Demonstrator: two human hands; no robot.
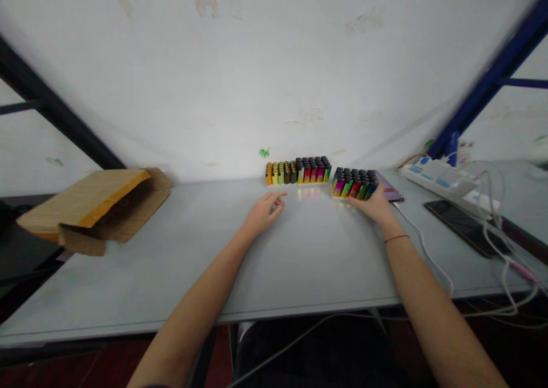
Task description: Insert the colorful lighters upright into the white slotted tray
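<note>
Grey tabletop against a scuffed white wall, that's what I've got on the feed. My right hand [373, 203] is out near the far edge, fingers curled round the near right corner of the right tray [353, 184] of lighters, thumb along its near side. It has hold of the tray, though how firmly I can't say. That tray sits skewed, long side running across me, right end swung a little toward me.

My left hand [264, 211] is loosely open, forefinger stretched forward, nothing in it. Whether it's resting on the table or just over it I can't tell. Just beyond it and slightly to its right stands the left tray [298, 172], close to the wall, long side square across, lighters upright with dark caps on top. The two trays are near each other but apart. So the right hand is on the right tray, and the left hand is the nearer one to the left tray, just short of it.

Well off to the left of my left hand, an opened cardboard box [96, 205] lies on its side. Right of my right hand are a purple flat thing [390, 192] just beside the tray, a white cable [422, 242], a power strip [436, 177] and a dark phone [466, 226].
</note>
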